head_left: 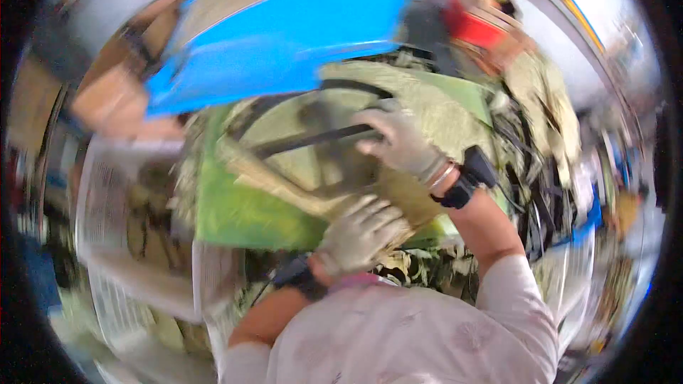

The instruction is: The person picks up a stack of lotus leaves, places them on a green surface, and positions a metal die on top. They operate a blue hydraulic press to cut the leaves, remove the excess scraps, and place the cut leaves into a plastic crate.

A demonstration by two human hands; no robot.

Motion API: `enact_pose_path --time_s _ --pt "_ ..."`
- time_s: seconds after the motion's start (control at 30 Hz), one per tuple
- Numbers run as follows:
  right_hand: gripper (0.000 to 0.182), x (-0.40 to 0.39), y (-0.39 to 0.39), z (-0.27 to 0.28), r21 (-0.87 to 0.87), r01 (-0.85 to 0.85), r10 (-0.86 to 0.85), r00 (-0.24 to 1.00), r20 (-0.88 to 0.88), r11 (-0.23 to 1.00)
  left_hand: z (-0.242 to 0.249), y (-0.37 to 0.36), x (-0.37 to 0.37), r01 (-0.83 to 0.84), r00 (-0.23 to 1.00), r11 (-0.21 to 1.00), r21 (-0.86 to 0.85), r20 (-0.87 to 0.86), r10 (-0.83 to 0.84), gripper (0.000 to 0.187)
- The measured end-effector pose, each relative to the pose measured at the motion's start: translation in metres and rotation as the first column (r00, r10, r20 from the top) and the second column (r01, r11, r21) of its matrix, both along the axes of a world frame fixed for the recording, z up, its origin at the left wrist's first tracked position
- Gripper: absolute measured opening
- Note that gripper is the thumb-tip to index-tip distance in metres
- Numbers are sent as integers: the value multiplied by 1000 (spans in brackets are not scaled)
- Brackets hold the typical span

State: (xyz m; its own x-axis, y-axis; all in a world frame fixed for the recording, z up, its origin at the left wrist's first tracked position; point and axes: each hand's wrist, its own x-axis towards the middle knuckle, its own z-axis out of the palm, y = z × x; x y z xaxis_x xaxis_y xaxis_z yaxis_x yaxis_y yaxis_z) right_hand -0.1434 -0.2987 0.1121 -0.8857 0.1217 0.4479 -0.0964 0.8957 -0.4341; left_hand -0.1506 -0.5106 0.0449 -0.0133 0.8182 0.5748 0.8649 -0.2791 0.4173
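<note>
Both hands wear pale gloves. My left hand (363, 235) lies with its fingers stretched out on the near edge of a khaki fabric piece (413, 195). Farther out, my right hand (402, 139) has its fingers curled at the end of a black strap (309, 142), which runs left across the fabric. Motion blur hides the exact grip. The fabric spreads over a green work surface (242, 210), with a folded edge on its left side. Another dark strap curves along the fabric's far side.
A blue sheet (284, 35) covers the far side of the table. White crates (135, 277) with fabric pieces stand at the left. Black straps and khaki pieces (548, 107) are heaped at the right, near a red box (473, 25). Cardboard boxes (131, 103) stand at the far left.
</note>
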Motion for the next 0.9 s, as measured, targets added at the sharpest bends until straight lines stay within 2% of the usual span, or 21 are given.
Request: enact_pose_path --time_s 0.03,0.1,0.2,0.23,0.27,0.3,0.33,0.37,0.4,0.43,0.53,0.6,0.67,0.7,0.8,0.87,0.9 --pt "35 18 5 9 17 110 -109 994 -14 994 11 1 0 12 1000 1000 -13 15 -11 35" --pt "31 63 21 33 -73 98 -99 995 -10 993 25 5 0 29 1000 999 -27 1 -29 35" --pt "30 140 94 11 9 324 -323 946 -39 946 16 6 4 15 999 999 -28 -47 -17 35" --pt "29 168 102 21 34 515 -516 854 71 856 17 6 4 16 998 999 -51 -54 -19 36" --pt "26 195 129 16 98 589 -591 807 -13 802 20 7 5 46 997 998 -49 -65 -49 36" --pt "24 221 165 -8 51 744 -746 665 45 666 22 7 5 34 996 997 -75 -78 -40 37" --pt "25 250 181 -15 -67 802 -805 592 -38 593 23 7 5 14 995 995 -102 -94 -24 40" --pt "28 278 214 -37 32 922 -921 383 70 386 19 5 3 17 993 993 -115 -113 -30 45" --pt "31 301 228 -53 7 946 -945 324 36 325 18 5 4 20 991 993 -117 -129 -35 45" --pt "33 319 245 -66 142 969 -963 173 206 204 18 6 4 12 991 992 -129 -128 -29 47" --pt "35 339 283 -106 64 978 -891 154 428 200 18 8 6 -9 989 990 -142 -145 -11 50" --pt "31 346 331 -166 -125 944 -847 329 416 306 22 8 7 -11 993 984 -175 -117 -10 50" --pt "29 326 344 -171 -190 965 -856 249 453 180 28 11 8 -32 994 978 -208 -106 9 46" --pt "32 327 354 -178 -195 962 -848 263 460 192 26 12 8 -25 996 983 -184 -92 8 44" --pt "37 315 319 -125 -217 951 -873 292 390 221 27 11 10 -78 995 984 -157 -66 69 38" --pt "39 319 310 -102 52 986 -950 138 281 158 31 11 9 -17 998 989 -147 -66 8 38" --pt "37 311 295 -74 -27 987 -949 158 273 157 29 9 8 -23 998 988 -151 -67 13 39"
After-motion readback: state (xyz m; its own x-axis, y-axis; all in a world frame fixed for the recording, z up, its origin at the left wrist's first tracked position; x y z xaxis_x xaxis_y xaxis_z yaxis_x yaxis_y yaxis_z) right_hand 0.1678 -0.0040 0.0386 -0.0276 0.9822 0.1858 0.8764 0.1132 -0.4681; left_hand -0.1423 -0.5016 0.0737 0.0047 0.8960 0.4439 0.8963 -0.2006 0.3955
